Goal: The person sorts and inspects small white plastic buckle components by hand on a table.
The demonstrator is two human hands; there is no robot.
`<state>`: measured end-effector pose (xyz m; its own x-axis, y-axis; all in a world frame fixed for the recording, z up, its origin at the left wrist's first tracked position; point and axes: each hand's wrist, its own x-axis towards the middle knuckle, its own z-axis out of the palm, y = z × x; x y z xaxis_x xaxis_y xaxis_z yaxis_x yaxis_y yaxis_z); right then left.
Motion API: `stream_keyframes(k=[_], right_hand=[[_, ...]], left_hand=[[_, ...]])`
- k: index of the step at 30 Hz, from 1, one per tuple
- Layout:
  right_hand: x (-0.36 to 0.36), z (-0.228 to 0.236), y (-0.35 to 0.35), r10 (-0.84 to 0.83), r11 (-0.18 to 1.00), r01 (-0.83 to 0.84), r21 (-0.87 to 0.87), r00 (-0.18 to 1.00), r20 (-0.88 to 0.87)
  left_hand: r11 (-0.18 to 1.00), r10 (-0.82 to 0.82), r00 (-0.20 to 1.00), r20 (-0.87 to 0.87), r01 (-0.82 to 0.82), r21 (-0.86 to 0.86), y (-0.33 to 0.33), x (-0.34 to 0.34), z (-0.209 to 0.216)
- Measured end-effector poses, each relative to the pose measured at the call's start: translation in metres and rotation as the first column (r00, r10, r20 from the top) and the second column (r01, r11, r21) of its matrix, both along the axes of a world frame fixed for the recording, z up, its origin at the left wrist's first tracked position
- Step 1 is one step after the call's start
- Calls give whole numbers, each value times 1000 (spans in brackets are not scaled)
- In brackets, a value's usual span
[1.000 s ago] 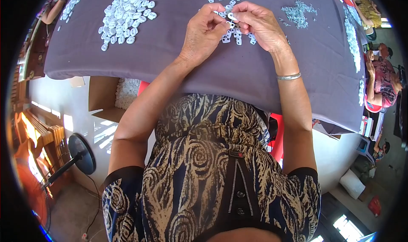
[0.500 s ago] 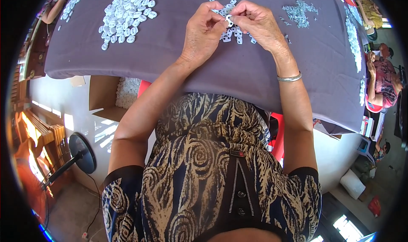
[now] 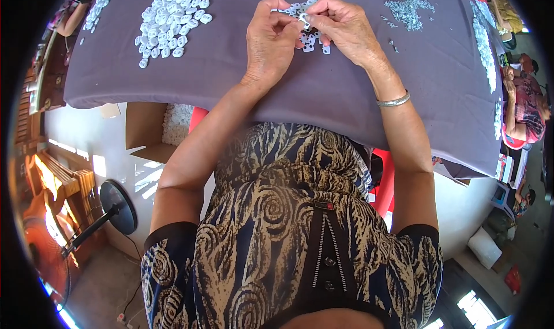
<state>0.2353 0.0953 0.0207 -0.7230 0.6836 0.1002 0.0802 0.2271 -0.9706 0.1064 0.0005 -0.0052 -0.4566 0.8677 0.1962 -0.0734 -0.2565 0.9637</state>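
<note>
Above the grey-purple tablecloth [image 3: 219, 69], my two hands meet at the far middle of the table. A small white plastic piece with an opening in it [image 3: 304, 21] is pinched between the fingertips. My left hand [image 3: 270, 40] grips its left side, fingers curled. From the right, my right hand [image 3: 341, 30] closes thumb and forefinger on the same piece. Whether a smaller part is in the right fingers too, I cannot tell. Just under the hands lie several flat white plastic pieces with dark holes [image 3: 309, 43], partly covered by my fingers.
A heap of rounded white plastic pieces [image 3: 167, 23] lies left, a scatter of small silvery metal parts [image 3: 408, 11] right. Below the table edge stands an open cardboard box [image 3: 144, 127]; a black round-based stand [image 3: 118, 205] is at left. Other people sit around the table.
Both hands have shifted slightly left, still together. The white piece between the fingertips now shows at a different angle. The whole view has moved a little.
</note>
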Motion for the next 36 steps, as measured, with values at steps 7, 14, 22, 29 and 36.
stream_keyframes(k=[7, 14, 22, 29, 36], right_hand=[[1, 3, -4, 5, 976, -6, 218, 1000, 5], [3, 13, -11, -73, 901, 27, 433, 993, 90], [2, 16, -14, -109, 785, 93, 612, 994, -12], [1, 13, -13, -74, 733, 92, 674, 996, -55], [-1, 15, -18, -63, 646, 54, 762, 998, -18]], left_hand=[[1000, -21, 1000, 6, 21, -16, 0, -3, 5], [998, -52, 998, 33, 53, -26, -4, -4, 11], [997, -66, 998, -25, 64, -50, -5, -10, 24], [993, -114, 989, -90, 111, -42, -2, -12, 21], [995, -97, 995, -17, 97, -26, 0, -9, 13]])
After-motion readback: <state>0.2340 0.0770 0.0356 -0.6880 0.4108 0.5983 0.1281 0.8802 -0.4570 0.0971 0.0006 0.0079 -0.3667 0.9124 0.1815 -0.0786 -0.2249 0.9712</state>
